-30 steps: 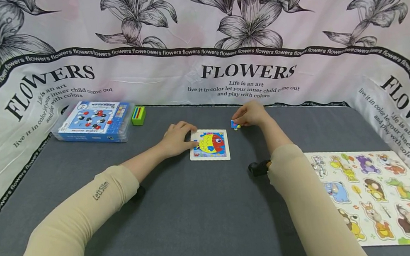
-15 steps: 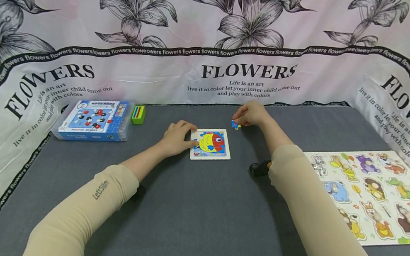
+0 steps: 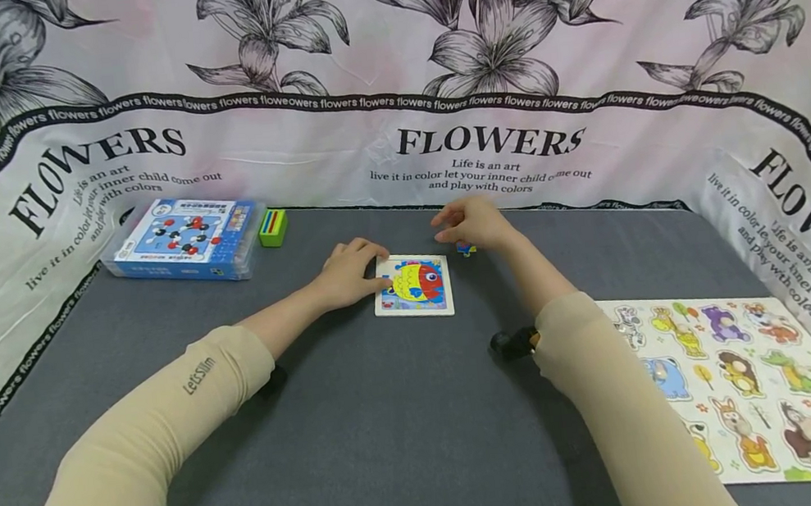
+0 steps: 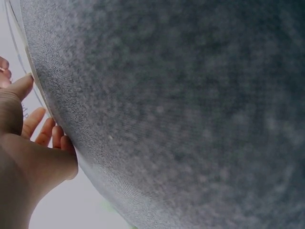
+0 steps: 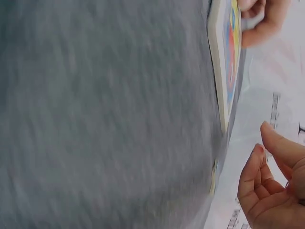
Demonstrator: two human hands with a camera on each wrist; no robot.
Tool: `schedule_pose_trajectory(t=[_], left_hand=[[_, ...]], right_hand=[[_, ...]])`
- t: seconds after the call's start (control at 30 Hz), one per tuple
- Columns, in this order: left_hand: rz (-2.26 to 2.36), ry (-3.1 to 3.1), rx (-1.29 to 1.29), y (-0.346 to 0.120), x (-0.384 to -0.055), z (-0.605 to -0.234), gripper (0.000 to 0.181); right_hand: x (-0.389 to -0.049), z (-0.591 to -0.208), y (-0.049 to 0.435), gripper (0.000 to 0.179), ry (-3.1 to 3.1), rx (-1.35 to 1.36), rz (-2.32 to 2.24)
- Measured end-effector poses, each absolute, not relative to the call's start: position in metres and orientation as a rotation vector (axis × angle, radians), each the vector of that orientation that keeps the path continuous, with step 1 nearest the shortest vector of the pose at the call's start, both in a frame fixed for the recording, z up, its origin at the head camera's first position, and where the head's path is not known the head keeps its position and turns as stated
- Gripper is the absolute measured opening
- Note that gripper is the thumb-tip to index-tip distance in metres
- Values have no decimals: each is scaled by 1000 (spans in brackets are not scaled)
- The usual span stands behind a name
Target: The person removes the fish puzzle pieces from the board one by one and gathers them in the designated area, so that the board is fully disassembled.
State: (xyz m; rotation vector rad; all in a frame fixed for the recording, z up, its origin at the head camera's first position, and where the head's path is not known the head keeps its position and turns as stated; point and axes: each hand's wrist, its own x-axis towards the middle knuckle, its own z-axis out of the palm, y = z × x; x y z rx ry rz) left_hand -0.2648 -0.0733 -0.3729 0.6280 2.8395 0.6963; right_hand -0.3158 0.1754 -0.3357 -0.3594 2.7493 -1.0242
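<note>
In the head view, a small square fish puzzle (image 3: pixel 416 286) with a pale frame lies on the dark tabletop. My left hand (image 3: pixel 351 273) holds its far left corner, the thumb over the left edge and the index finger at the back edge. To the right of the frame lies a small blue and yellow puzzle piece (image 3: pixel 466 248), partly hidden under my right hand (image 3: pixel 478 222). In the right wrist view that hand hovers with thumb and fingertips apart and nothing between them; the piece (image 5: pixel 213 176) shows edge-on on the cloth.
A blue molecule-model box (image 3: pixel 182 242) stands at the back left beside a small green box (image 3: pixel 273 228). A large animal puzzle board (image 3: pixel 760 380) lies at the right, partly behind the right forearm. Flower-printed cloth (image 3: pixel 490 137) hangs behind the table.
My right hand has let go of the small puzzle piece, lifted a little and moved left over it. The piece stays on the table. The left hand and fish puzzle have not moved.
</note>
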Motion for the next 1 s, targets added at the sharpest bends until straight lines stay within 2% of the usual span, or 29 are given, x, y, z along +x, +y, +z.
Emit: schedule_pose_trajectory(t=[0.3, 1.0], left_hand=[[683, 2840, 674, -73, -266, -373, 52], [694, 2819, 705, -64, -268, -367, 57]], right_hand=[[-308, -340, 150, 23, 2629, -485, -994], [-303, -342, 126, 27, 2574, -568, -799]])
